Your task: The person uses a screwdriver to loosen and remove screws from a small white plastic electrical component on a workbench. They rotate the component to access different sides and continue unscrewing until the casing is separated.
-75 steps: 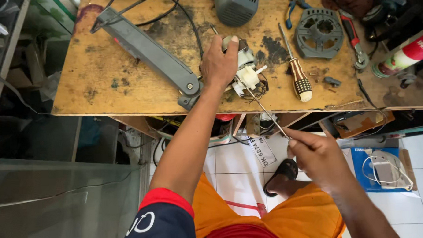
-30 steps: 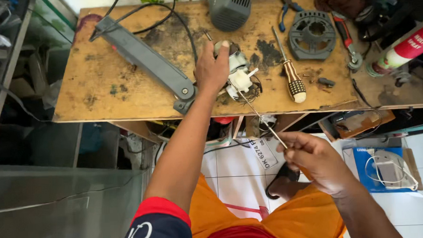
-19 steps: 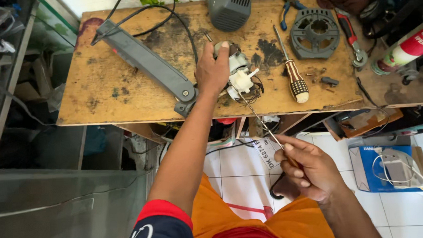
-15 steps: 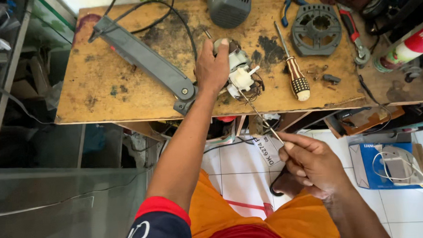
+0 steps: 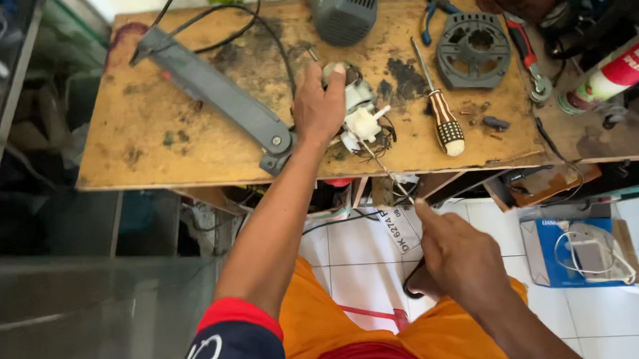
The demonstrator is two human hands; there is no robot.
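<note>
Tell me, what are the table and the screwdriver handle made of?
The table looks like bare wood, worn and stained with dark grease. The screwdriver handle seems plastic: striped dark and pale with a dotted cream end, though that end could be rubber.

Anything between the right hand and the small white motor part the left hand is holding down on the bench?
Nothing visible. The left hand rests on the white motor part at the bench edge. The right hand sits below the edge, with only a thin screwdriver shaft running from it up to the part.

Soft, even daylight on the workbench, dim shadow beneath, mild wide-angle bending and blur at edges.
</note>
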